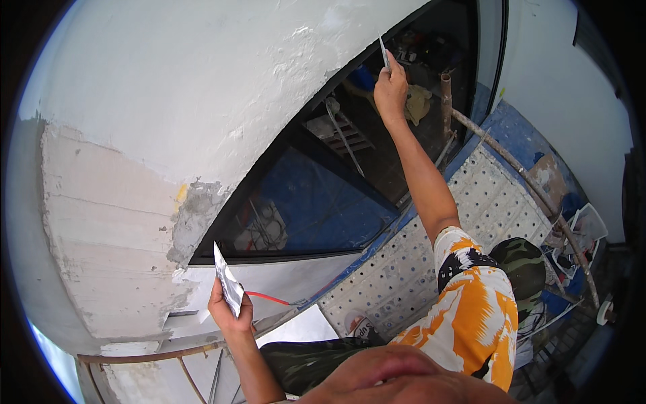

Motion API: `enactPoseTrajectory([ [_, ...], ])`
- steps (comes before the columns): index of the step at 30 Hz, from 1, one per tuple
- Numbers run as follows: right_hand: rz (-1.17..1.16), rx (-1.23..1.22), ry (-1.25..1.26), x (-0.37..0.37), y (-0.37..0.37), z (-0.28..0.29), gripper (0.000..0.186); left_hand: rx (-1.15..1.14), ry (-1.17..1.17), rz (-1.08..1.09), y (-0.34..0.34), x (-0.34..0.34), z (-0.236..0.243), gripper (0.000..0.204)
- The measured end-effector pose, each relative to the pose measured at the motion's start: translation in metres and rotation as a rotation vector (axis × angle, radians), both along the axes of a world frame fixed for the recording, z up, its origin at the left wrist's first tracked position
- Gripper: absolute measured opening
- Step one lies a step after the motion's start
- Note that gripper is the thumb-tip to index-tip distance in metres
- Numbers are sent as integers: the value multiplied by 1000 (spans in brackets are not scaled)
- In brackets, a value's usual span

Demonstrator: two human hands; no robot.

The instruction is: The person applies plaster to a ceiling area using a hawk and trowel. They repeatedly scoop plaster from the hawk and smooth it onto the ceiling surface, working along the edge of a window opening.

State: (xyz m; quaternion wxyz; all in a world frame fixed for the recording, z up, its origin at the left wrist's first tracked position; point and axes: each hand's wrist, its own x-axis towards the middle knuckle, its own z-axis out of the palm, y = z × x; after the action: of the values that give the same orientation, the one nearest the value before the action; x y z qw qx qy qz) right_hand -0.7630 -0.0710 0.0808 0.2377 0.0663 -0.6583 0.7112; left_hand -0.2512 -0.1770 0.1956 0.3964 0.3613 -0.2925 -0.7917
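Note:
My right hand [391, 89] reaches far up along the wall's edge, its fingers closed on a thin metal putty knife [383, 51]. That blade is seen nearly edge-on, close to the border between the white plastered wall [195, 74] and the dark window frame [296, 120]. Lower left, my left hand [229, 315] grips a wider, shiny metal scraper [227, 281] with its pointed corner up. The handles of both tools are hidden by my fingers. Fresh-looking white plaster with rough ridges covers the upper wall. Below it lies a bare, unfinished patch [101, 236].
I am on a perforated metal scaffold platform [431, 249]. A rusty scaffold pole [511, 161] runs along its right side, by a white container [589, 225] of loose things. Behind the glass lie assorted objects. A red cord-like strip [269, 297] is near my left hand.

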Motion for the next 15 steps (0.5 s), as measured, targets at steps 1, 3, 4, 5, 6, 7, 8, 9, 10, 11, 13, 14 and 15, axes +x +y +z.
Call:
enactPoseTrajectory([
  [1,-74,-3,-43,-34,-2,-2,39,-7,-55,48,5,0,0,18],
  [3,-173,13,-101,-87,-9,-8,41,-12,-76,51,13,-3,3,18],
  [4,-206,38,-101,-105,-12,-11,43,-14,-110,69,16,-5,5,18],
  [5,-259,64,-86,-119,-17,-13,44,-16,-113,54,19,-6,7,18],
  [6,-201,91,-62,-127,-22,-15,47,-14,-111,46,20,-7,9,18],
  [7,-162,118,-21,-128,-27,-17,49,-18,-138,46,21,-7,10,18],
  [8,-112,146,-3,-124,-33,-17,51,-19,-157,54,21,-7,10,19],
  [9,-41,142,-14,-115,-38,-17,58,-18,-165,43,20,-7,10,19],
  [10,-29,161,-9,-101,-46,-15,62,-18,-186,48,19,-6,8,21],
  [11,-17,152,52,-86,-51,-11,63,-16,-198,34,17,-5,7,23],
  [13,87,176,-1,-49,-61,-3,67,-11,-207,11,14,-3,2,25],
  [14,124,184,-5,-28,-66,0,69,-7,-203,3,13,-2,-1,25],
  [15,133,228,-53,-7,-74,4,69,-9,-195,1,12,-1,-3,25],
])
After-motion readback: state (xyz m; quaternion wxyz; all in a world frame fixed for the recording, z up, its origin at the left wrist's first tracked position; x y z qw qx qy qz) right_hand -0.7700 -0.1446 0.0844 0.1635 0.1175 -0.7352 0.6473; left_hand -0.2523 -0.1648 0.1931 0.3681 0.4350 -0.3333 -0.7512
